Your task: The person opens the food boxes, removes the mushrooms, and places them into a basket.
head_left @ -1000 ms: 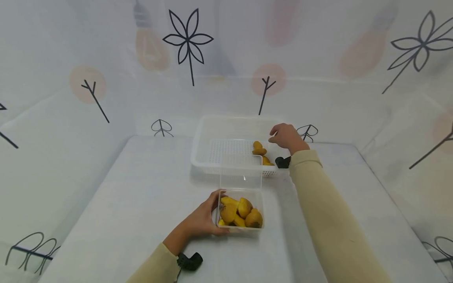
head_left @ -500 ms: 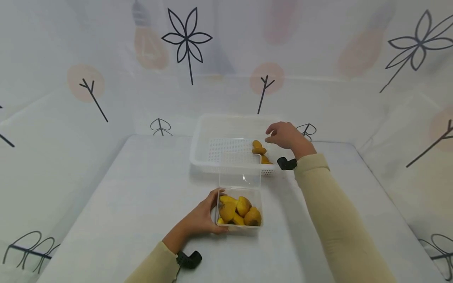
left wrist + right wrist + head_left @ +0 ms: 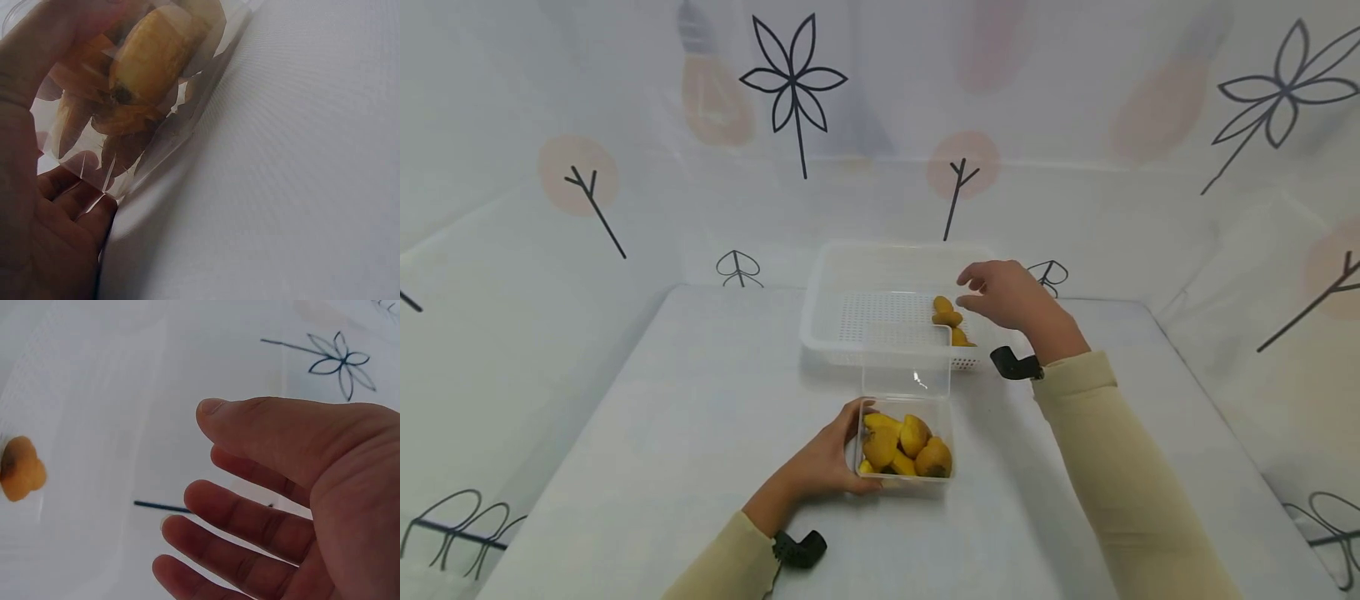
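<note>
My left hand (image 3: pixel 823 462) grips the side of a clear plastic box (image 3: pixel 917 488), thumb at the near side and fingers round the far corner. Several yellow-orange fruits (image 3: pixel 880 447) like loquats fill it, and its hinged lid (image 3: pixel 910 377) stands raised at the back. In the left wrist view, an oval fruit (image 3: pixel 150 59) with a dark end shows through the wall. My right hand (image 3: pixel 1011 296) hovers over the right side of a white basket (image 3: pixel 823 287), its fingers loosely bent and holding nothing. Just left of it, several fruits (image 3: pixel 948 319) lie in the basket.
Both containers stand on a white-covered table (image 3: pixel 715 400), the basket at the far edge and the box nearer me. A patterned white curtain (image 3: pixel 880 200) rises behind. The raised lid overlaps the basket's front in the head view.
My right hand has dropped slightly and its wrist has drawn back toward the right, with the fingers spread a little more. My left hand keeps its hold on the box.
</note>
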The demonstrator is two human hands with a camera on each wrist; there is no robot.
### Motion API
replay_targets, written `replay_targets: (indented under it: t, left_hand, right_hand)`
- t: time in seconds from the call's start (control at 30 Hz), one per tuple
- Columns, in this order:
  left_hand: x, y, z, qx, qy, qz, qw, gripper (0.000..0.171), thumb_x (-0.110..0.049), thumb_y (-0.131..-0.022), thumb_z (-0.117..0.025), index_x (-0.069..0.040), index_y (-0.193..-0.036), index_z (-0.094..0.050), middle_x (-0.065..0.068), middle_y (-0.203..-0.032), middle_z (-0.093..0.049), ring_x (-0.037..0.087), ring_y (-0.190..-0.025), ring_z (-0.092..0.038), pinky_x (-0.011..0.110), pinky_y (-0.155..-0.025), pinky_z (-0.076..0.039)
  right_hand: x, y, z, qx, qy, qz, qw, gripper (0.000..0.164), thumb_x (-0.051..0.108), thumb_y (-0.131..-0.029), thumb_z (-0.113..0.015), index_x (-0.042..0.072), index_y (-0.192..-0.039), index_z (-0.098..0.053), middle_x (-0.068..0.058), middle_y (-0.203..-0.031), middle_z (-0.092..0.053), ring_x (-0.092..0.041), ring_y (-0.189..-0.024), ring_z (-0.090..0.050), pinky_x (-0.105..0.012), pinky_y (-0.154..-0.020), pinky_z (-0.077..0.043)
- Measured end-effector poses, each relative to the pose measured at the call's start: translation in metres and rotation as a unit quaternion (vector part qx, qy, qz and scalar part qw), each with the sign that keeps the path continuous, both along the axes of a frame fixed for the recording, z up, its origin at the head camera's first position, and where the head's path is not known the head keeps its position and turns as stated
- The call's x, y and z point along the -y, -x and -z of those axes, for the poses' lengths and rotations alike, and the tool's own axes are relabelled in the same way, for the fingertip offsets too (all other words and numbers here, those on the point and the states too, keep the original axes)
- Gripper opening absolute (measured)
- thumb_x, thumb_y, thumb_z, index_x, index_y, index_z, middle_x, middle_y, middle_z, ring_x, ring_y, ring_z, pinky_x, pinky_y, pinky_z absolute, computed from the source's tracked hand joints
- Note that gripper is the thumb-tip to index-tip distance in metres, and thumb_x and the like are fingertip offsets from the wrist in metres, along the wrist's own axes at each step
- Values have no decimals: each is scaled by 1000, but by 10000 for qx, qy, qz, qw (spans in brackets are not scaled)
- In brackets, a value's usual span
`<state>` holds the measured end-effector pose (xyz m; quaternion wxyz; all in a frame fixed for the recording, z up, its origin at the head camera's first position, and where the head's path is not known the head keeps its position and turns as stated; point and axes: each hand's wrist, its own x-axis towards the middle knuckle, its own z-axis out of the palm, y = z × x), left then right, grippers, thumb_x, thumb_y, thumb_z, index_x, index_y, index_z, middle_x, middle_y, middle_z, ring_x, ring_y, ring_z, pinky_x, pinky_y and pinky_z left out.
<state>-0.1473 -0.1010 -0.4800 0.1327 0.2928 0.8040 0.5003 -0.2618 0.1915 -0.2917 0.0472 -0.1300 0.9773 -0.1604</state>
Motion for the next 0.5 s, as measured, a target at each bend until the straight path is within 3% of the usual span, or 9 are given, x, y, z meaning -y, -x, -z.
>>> replay_targets:
  t: [0.2, 0.5]
  left_hand:
    - [0, 1, 0, -59, -78, -6, 10000, 109, -33, -65, -89, -23, -149, -21, -1, -147, -41, 14, -141, -37, 36, -117, -28]
    - [-1, 0, -1, 162, 38, -37, 9999, 111, -18, -65, -89, -15, -151, -19, 9, -150, -39, 20, -143, -33, 35, -119, -24]
  right_hand:
    - [10, -19, -9, -161, 45, -165, 9997, 36, 26, -92, -65, 11, -124, -61, -15, -122, -62, -33, -113, -57, -50, -92, -50]
    - [24, -41, -7, -438, 199, -567, 9972, 30, 29, -90, -68, 15, -117, -66, -6, -115, -65, -27, -109, -57, -46, -92, -52]
